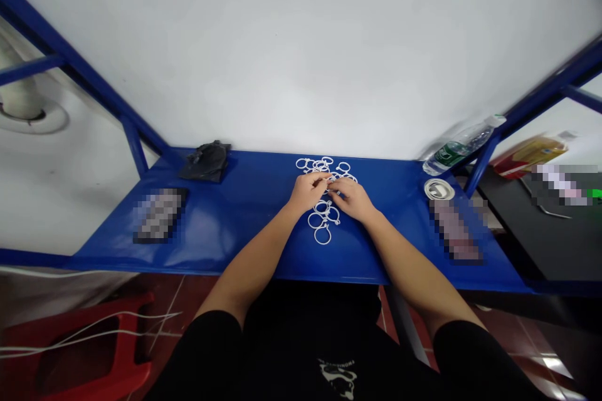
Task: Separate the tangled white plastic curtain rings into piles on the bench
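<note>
Over the blue table my left hand (307, 191) and my right hand (353, 198) meet, fingertips almost touching. Both are closed in a pinch on a thin white curtain ring (328, 191), mostly covered by the fingers. Behind the hands lies a loose pile of white curtain rings (321, 166), each with a small tab on its rim. Several more rings (316, 220) spread out in front of the hands, with a single ring (322, 236) closest to me. Which part of the ring each finger presses is too small to tell.
The blue table (211, 225) backs onto a pale wall. A crumpled black bag (207, 161) and a blurred-out object (162, 215) lie left. On the right are a clear bottle (463, 145), a coiled white strap (439, 189) and another blurred-out item (455, 230). A red stool (126, 351) stands below left.
</note>
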`<state>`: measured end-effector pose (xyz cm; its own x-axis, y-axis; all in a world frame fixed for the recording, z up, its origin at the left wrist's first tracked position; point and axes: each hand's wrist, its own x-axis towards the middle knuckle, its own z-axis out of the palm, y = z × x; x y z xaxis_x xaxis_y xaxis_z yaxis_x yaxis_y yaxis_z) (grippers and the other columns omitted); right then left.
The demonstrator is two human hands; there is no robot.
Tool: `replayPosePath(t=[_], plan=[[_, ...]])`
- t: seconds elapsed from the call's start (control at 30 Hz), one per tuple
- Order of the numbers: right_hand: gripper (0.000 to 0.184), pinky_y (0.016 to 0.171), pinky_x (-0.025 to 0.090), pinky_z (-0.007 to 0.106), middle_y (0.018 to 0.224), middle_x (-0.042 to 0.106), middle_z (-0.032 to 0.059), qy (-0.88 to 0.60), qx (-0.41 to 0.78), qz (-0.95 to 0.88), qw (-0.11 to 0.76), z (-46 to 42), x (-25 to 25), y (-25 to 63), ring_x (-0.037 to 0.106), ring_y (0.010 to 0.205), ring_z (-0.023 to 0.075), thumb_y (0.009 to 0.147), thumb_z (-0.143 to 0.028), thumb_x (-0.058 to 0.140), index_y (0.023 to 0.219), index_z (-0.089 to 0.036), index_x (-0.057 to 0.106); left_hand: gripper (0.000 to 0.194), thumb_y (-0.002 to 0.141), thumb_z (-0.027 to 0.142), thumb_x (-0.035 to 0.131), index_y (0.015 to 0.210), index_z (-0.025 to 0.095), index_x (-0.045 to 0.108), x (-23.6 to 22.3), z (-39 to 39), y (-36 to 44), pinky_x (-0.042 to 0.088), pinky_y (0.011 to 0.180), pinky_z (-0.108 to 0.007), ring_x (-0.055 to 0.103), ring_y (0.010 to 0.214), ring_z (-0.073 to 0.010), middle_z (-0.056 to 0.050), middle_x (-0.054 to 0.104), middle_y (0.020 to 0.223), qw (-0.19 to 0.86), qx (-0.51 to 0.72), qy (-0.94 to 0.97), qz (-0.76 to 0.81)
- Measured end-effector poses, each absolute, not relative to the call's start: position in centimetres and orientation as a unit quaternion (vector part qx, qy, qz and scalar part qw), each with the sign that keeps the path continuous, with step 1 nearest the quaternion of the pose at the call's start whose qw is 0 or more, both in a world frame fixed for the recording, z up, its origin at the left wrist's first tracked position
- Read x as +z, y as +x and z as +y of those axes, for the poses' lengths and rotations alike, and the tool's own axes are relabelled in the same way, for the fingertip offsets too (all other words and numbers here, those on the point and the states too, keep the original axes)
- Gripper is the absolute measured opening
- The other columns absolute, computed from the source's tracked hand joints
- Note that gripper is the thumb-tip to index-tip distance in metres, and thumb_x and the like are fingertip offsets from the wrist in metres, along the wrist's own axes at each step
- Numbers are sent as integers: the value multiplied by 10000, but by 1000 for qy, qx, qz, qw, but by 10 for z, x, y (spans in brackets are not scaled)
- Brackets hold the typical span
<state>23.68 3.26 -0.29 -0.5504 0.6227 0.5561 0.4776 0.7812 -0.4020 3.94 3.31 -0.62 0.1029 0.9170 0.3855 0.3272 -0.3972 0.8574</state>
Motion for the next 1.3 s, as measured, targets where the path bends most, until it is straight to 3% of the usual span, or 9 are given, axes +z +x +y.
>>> replayPosePath(t=[0.43, 0.57, 0.7, 0.87, 0.97, 1.07, 1.17, 1.3], plan=[[234, 944, 599, 426, 1125, 781, 92, -317, 90, -877, 350, 29, -2, 234, 721, 1071, 252, 1031, -248, 554, 1177, -259, 737, 314, 905, 69, 613, 1091, 202, 830, -2, 32, 40, 629, 821, -302, 786, 874, -179, -44, 835, 995, 254, 484, 697, 463], [209, 891, 624, 387, 1135, 780, 79, -309, 46, -842, 440, 25, 5, 236, 737, 1038, 225, 1012, -208, 587, 1144, -264, 740, 304, 909, 80, 589, 1050, 206, 828, 1, 34, 35, 612, 873, -308, 777, 908, -178, -36, 827, 995, 235, 517, 689, 451], [165, 792, 627, 368, 1046, 781, 70, -345, 7, -786, 513, 33, 8, 247, 740, 945, 218, 1002, -201, 603, 1064, -261, 744, 313, 884, 73, 551, 965, 206, 822, 5, 38, 27, 589, 895, -322, 758, 937, -189, -31, 813, 968, 207, 527, 685, 458], [133, 697, 590, 351, 974, 771, 61, -408, 20, -754, 515, 50, 0, 261, 688, 763, 192, 987, -241, 610, 982, -244, 743, 336, 842, 55, 478, 758, 217, 760, 5, 38, 24, 569, 877, -339, 720, 868, -194, -15, 775, 839, 172, 508, 710, 457], [125, 686, 573, 340, 969, 766, 55, -440, 35, -747, 498, 57, -7, 265, 656, 717, 181, 969, -261, 621, 963, -240, 744, 333, 854, 67, 458, 794, 217, 750, 5, 34, 25, 559, 884, -342, 713, 887, -198, -19, 774, 863, 148, 480, 743, 443], [143, 713, 568, 348, 975, 761, 60, -476, 53, -736, 478, 62, -14, 268, 643, 716, 186, 961, -281, 616, 968, -233, 750, 336, 881, 91, 464, 974, 210, 764, 7, 29, 25, 553, 899, -340, 721, 955, -207, -32, 792, 974, 138, 435, 770, 446], [178, 766, 571, 381, 988, 753, 79, -509, 66, -731, 449, 68, -20, 272, 654, 764, 216, 953, -289, 601, 997, -223, 760, 336, 908, 120, 478, 1088, 209, 747, 9, 26, 25, 545, 825, -322, 718, 868, -199, -24, 784, 915, 149, 379, 792, 455], [239, 961, 544, 492, 1109, 756, 131, -540, 57, -749, 379, 75, -29, 277, 673, 1010, 312, 931, -312, 624, 1091, -208, 768, 230, 906, 164, 535, 972, 222, 747, 8, 24, 30, 520, 766, -307, 711, 815, -189, -13, 780, 871, 161, 295, 841, 423]])
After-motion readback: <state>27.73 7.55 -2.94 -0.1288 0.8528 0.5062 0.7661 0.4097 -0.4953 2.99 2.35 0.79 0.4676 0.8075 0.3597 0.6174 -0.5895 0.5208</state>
